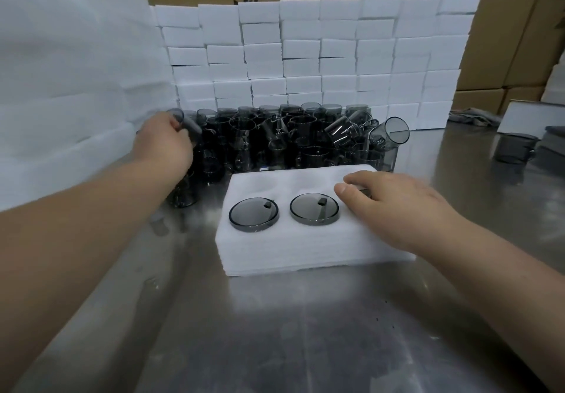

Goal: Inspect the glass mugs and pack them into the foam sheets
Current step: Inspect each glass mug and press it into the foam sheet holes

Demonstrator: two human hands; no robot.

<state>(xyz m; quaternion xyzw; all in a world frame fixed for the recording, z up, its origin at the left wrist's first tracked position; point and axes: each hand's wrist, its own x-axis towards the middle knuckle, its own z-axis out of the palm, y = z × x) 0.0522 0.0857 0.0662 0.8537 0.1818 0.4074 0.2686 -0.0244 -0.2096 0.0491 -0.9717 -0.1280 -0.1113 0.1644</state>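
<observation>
I see a white foam block [305, 249] lying flat at centre frame, with round cavities in its top. Two smoky grey glass mugs are sunk in its front row, the left seated mug [253, 213] and the middle seated mug [314, 208]. Only their round ends show above the foam.

Just behind the block, a crowd of loose mugs [290, 139] stands packed together, some tipped. At its right end a tilted mug [393, 132] leans with its open mouth towards me. At its left end my left hand [162, 145] grips a held mug [178, 116], which is blurred. A wall of stacked foam blocks [305, 50] fills the upper centre.
</observation>
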